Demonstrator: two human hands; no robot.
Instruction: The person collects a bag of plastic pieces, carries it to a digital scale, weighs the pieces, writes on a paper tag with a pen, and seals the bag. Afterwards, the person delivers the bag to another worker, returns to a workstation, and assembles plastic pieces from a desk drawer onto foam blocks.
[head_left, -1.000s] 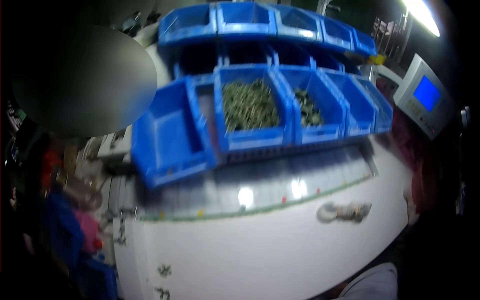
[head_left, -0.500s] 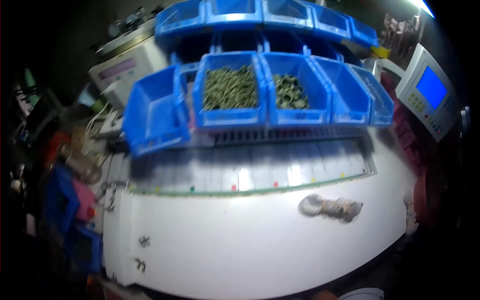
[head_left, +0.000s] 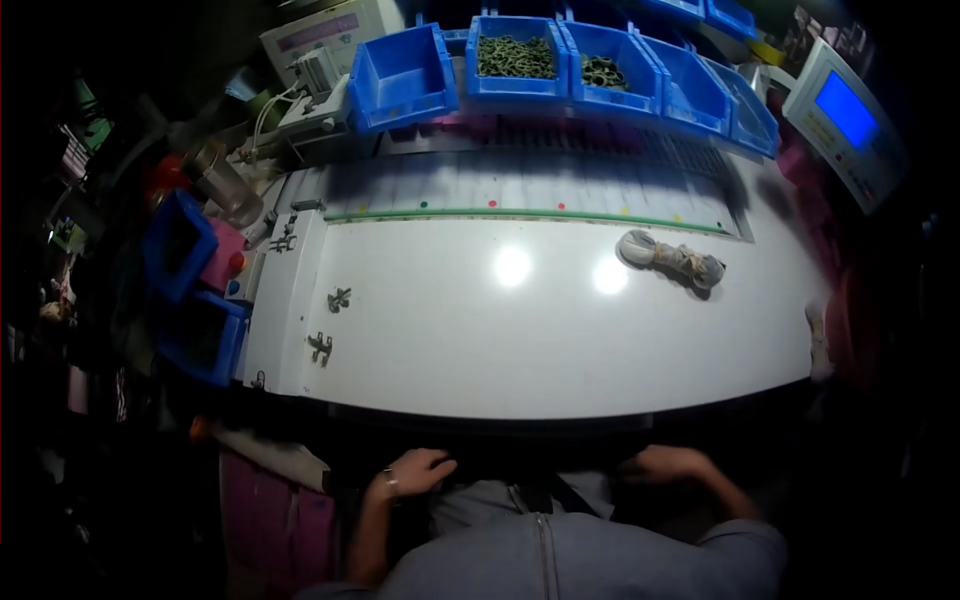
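Observation:
Below the front edge of the white worktable (head_left: 450, 350), both my hands are near my lap. My left hand (head_left: 422, 470), with a band at its wrist, has its fingers loosely apart and nothing in them. Over on the other side, my right hand (head_left: 668, 463) is also empty, its fingers stretched inward and partly lost in shadow. On the table lies a pale, tied-up bundle (head_left: 672, 262) with a rounded end. Small metal clips (head_left: 320, 347) sit along the table's left side.
Blue bins stand at the back; one holds small dark green parts (head_left: 515, 58), another holds ring-shaped green pieces (head_left: 602, 72). A control panel with a blue screen (head_left: 847, 107) is at the right. More blue bins (head_left: 205, 335) flank the left edge, beside a pink box (head_left: 222, 255).
My view has tilted down, so the table and bins sit higher in the picture. My hands and lap have come into view. The bundle lies where it was on the table.

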